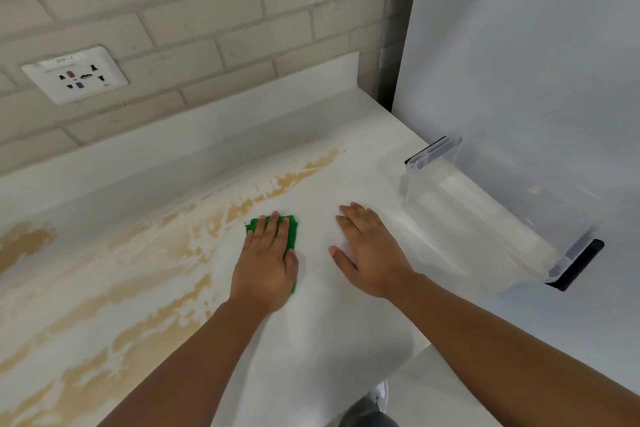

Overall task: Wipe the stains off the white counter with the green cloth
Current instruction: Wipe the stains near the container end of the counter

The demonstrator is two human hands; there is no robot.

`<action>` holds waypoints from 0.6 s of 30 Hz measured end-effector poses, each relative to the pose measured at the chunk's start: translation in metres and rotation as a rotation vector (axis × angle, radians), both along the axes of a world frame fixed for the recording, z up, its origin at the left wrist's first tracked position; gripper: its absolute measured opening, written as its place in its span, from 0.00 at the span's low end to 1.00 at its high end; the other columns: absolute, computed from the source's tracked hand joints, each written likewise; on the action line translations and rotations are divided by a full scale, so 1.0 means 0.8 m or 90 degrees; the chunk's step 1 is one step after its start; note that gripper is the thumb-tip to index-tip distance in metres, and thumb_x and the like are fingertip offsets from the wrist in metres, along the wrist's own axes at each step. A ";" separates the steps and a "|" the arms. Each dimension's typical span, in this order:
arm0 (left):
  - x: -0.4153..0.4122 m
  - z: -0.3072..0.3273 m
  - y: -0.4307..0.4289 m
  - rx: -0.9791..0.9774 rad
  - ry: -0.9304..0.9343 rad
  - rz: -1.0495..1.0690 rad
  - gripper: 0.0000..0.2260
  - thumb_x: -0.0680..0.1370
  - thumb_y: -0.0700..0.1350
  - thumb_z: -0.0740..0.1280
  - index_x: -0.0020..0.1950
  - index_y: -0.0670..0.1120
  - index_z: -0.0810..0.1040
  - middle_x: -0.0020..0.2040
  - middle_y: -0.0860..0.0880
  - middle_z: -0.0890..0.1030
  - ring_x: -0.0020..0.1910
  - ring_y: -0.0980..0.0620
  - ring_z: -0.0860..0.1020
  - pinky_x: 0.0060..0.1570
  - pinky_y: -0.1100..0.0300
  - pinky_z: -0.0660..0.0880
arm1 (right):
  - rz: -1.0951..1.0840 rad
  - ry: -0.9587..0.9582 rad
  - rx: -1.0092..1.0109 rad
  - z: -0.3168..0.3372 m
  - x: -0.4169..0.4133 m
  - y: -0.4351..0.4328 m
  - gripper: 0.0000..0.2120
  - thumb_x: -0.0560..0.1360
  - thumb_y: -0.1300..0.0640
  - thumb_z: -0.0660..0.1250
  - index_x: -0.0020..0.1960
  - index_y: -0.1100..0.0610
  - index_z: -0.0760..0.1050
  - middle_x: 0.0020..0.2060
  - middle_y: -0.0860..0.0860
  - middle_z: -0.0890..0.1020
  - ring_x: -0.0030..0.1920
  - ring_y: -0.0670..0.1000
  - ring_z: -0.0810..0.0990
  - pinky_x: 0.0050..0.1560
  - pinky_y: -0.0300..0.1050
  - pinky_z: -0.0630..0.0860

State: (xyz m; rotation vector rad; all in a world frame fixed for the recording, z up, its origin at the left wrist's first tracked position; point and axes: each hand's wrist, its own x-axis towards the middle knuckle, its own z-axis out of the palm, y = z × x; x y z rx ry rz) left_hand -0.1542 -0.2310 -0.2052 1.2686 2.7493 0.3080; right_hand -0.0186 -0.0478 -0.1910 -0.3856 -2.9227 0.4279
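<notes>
1. I see the left hand (pixel 265 260), fingers (pixel 273 229) flat, pressing the cloth (pixel 292 224) on the table (pixel 329 322) at the stains' (pixel 166 246) right edge, probably placed to sweep left.
2. Right hand (pixel 370 250), fingers spread, holds nothing and lies flat right of the cloth, likely bracing.

head cam | faces forward and down | close above white counter (pixel 322 322)
</notes>
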 end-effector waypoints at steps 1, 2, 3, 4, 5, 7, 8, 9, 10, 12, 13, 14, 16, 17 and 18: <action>-0.006 0.000 -0.001 0.000 0.003 0.025 0.27 0.82 0.54 0.46 0.80 0.49 0.46 0.80 0.50 0.43 0.78 0.51 0.39 0.76 0.54 0.39 | 0.001 -0.002 -0.006 0.000 -0.009 0.002 0.33 0.80 0.39 0.47 0.75 0.61 0.63 0.76 0.56 0.63 0.78 0.56 0.56 0.77 0.56 0.53; -0.012 0.000 -0.001 -0.001 0.007 0.048 0.27 0.82 0.54 0.46 0.80 0.48 0.46 0.80 0.49 0.44 0.79 0.50 0.39 0.77 0.53 0.39 | 0.001 -0.003 -0.006 -0.002 -0.016 0.006 0.33 0.80 0.39 0.47 0.75 0.61 0.63 0.76 0.56 0.63 0.78 0.56 0.56 0.77 0.56 0.53; -0.021 0.000 0.001 0.001 0.004 0.072 0.27 0.82 0.54 0.45 0.80 0.48 0.46 0.81 0.49 0.45 0.79 0.50 0.40 0.77 0.52 0.40 | 0.000 -0.006 -0.004 -0.004 -0.024 0.012 0.33 0.80 0.39 0.47 0.75 0.61 0.64 0.76 0.56 0.64 0.78 0.56 0.56 0.77 0.56 0.53; -0.030 0.001 0.004 0.004 0.002 0.098 0.28 0.81 0.54 0.45 0.80 0.47 0.47 0.81 0.48 0.45 0.79 0.49 0.41 0.77 0.51 0.40 | -0.002 -0.010 -0.001 -0.005 -0.031 0.019 0.33 0.80 0.39 0.47 0.74 0.61 0.64 0.76 0.56 0.64 0.78 0.56 0.56 0.77 0.56 0.53; -0.039 0.000 0.009 0.005 -0.001 0.126 0.28 0.81 0.54 0.45 0.80 0.47 0.47 0.81 0.48 0.46 0.79 0.48 0.42 0.77 0.51 0.41 | -0.005 -0.015 0.001 -0.006 -0.037 0.026 0.33 0.80 0.40 0.47 0.74 0.61 0.64 0.75 0.56 0.64 0.78 0.57 0.56 0.77 0.56 0.53; -0.055 -0.001 0.018 -0.005 -0.006 0.166 0.28 0.82 0.55 0.44 0.80 0.45 0.47 0.81 0.47 0.46 0.79 0.47 0.42 0.77 0.49 0.41 | -0.020 -0.019 -0.004 -0.008 -0.050 0.038 0.33 0.80 0.40 0.47 0.73 0.62 0.66 0.74 0.57 0.66 0.77 0.58 0.57 0.77 0.56 0.53; -0.061 0.000 0.022 -0.015 -0.006 0.169 0.29 0.82 0.55 0.42 0.80 0.44 0.47 0.81 0.46 0.46 0.79 0.46 0.41 0.77 0.48 0.41 | -0.030 -0.020 -0.011 -0.007 -0.056 0.043 0.33 0.80 0.40 0.47 0.73 0.62 0.67 0.74 0.58 0.67 0.77 0.58 0.58 0.77 0.56 0.54; -0.064 0.002 0.024 -0.024 -0.003 0.162 0.29 0.82 0.56 0.41 0.80 0.43 0.47 0.80 0.45 0.46 0.79 0.45 0.41 0.77 0.48 0.41 | -0.038 -0.023 -0.016 -0.007 -0.062 0.048 0.33 0.79 0.40 0.48 0.72 0.62 0.67 0.74 0.58 0.67 0.76 0.58 0.59 0.77 0.56 0.54; -0.064 0.006 0.025 -0.017 0.001 0.147 0.30 0.81 0.56 0.40 0.80 0.42 0.49 0.80 0.44 0.46 0.79 0.45 0.42 0.77 0.48 0.41 | -0.043 -0.025 -0.018 -0.006 -0.066 0.052 0.33 0.79 0.40 0.48 0.72 0.62 0.68 0.73 0.58 0.68 0.76 0.59 0.59 0.77 0.57 0.54; -0.064 0.013 0.022 0.037 -0.010 0.121 0.29 0.82 0.55 0.41 0.78 0.40 0.54 0.80 0.43 0.49 0.79 0.46 0.44 0.77 0.50 0.42 | -0.039 -0.032 -0.014 -0.005 -0.074 0.059 0.32 0.79 0.41 0.48 0.71 0.63 0.68 0.73 0.59 0.67 0.76 0.59 0.59 0.77 0.57 0.55; -0.065 0.015 0.019 0.066 -0.029 0.125 0.27 0.83 0.53 0.43 0.78 0.40 0.56 0.80 0.43 0.51 0.79 0.47 0.46 0.77 0.52 0.44 | -0.032 -0.036 -0.011 -0.005 -0.077 0.062 0.32 0.79 0.41 0.48 0.71 0.63 0.68 0.73 0.59 0.67 0.76 0.59 0.59 0.77 0.57 0.55; -0.065 0.014 0.017 0.081 -0.040 0.126 0.27 0.83 0.52 0.44 0.78 0.40 0.57 0.80 0.44 0.53 0.79 0.48 0.48 0.77 0.53 0.45 | -0.025 -0.042 -0.009 -0.006 -0.079 0.065 0.32 0.79 0.41 0.48 0.72 0.63 0.67 0.74 0.59 0.67 0.76 0.59 0.59 0.77 0.57 0.55; -0.064 0.006 0.013 0.068 -0.011 0.120 0.28 0.82 0.53 0.42 0.79 0.40 0.55 0.80 0.44 0.52 0.79 0.49 0.47 0.76 0.56 0.42 | -0.017 -0.049 -0.006 -0.007 -0.082 0.068 0.32 0.79 0.41 0.48 0.72 0.63 0.67 0.74 0.59 0.67 0.76 0.59 0.59 0.77 0.57 0.55; -0.063 0.002 0.014 0.049 0.009 0.116 0.29 0.82 0.53 0.41 0.79 0.41 0.54 0.80 0.45 0.51 0.79 0.49 0.46 0.76 0.55 0.41 | -0.017 -0.052 -0.003 -0.008 -0.084 0.071 0.32 0.79 0.42 0.48 0.71 0.63 0.67 0.73 0.59 0.67 0.76 0.60 0.59 0.77 0.57 0.55; -0.063 -0.001 0.015 0.039 0.017 0.121 0.29 0.81 0.54 0.40 0.79 0.41 0.53 0.80 0.45 0.50 0.79 0.49 0.45 0.76 0.55 0.41 | -0.018 -0.053 0.001 -0.008 -0.085 0.073 0.32 0.79 0.42 0.49 0.71 0.64 0.67 0.73 0.59 0.67 0.76 0.60 0.59 0.77 0.57 0.55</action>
